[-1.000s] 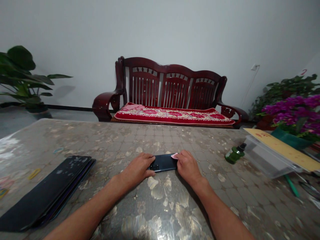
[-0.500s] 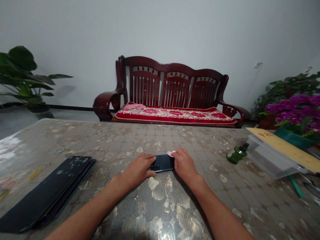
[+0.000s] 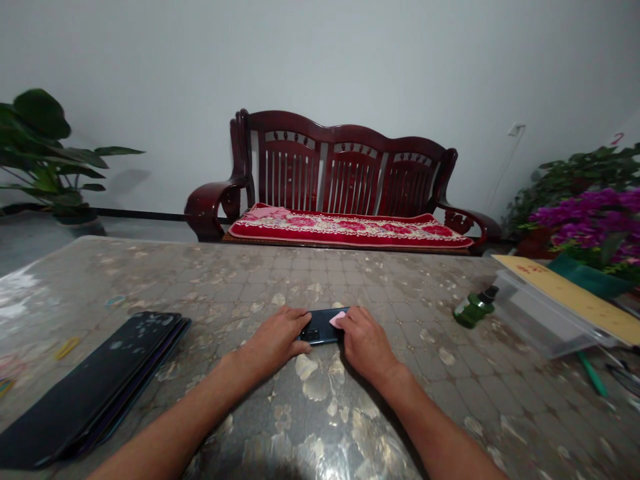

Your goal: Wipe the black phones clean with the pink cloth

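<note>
"Where's the phone point(image 3: 324, 325)?"

"Flat on the surface point(image 3: 225, 280), back up, well in from the far edge. The left hand point(image 3: 281, 337) has the end by the lenses clamped between thumb and fingers."

"And the right hand point(image 3: 369, 341)?"

"Thumb and fingers together on a pink cloth point(image 3: 337, 320), a corner of it poking out over the phone."

"What's just changed?"

"The cloth has come in from the phone's far long edge to lie on its back. I'd judge it's being worked over one part of the back after another, with the left grip keeping the phone steady."

"Any other difference from a second ago?"

"The right hand was further right then, with the cloth by the end away from the lenses, so more of the back showed. The left hand and the phone look unmoved to me."

"And round about?"

"A black folder point(image 3: 95, 380) lies between the phone and the surface's left edge. Off to the right, short of the far edge, a green bottle point(image 3: 471, 310) stands just beside a clear box point(image 3: 525, 317). The bench point(image 3: 353, 179) is beyond the far edge."
</note>
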Tool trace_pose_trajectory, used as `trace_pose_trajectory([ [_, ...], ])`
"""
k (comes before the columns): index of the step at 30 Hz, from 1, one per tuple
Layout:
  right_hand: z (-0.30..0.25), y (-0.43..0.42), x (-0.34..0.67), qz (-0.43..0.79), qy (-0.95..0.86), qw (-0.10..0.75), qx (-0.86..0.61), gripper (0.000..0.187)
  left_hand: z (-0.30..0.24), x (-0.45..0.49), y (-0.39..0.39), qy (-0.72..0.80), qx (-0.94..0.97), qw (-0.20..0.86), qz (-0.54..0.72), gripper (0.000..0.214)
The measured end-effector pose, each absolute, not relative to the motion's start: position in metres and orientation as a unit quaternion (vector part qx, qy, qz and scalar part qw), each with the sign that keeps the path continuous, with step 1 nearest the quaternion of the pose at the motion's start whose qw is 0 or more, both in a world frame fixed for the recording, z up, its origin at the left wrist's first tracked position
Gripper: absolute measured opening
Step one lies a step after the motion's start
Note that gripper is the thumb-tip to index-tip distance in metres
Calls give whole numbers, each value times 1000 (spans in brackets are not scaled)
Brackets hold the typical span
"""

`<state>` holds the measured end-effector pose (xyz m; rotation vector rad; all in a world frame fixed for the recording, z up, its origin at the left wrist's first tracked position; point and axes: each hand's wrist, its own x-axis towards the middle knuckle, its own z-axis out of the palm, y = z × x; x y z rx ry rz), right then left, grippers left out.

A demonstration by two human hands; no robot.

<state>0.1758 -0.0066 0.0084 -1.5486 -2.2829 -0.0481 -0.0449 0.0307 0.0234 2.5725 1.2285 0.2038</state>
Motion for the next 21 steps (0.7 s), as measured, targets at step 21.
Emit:
trace_pose_trajectory([
  [21, 11, 0, 208, -22, -744, 268, -612, 34, 29, -34, 29, 413, 909, 64, 10, 37],
])
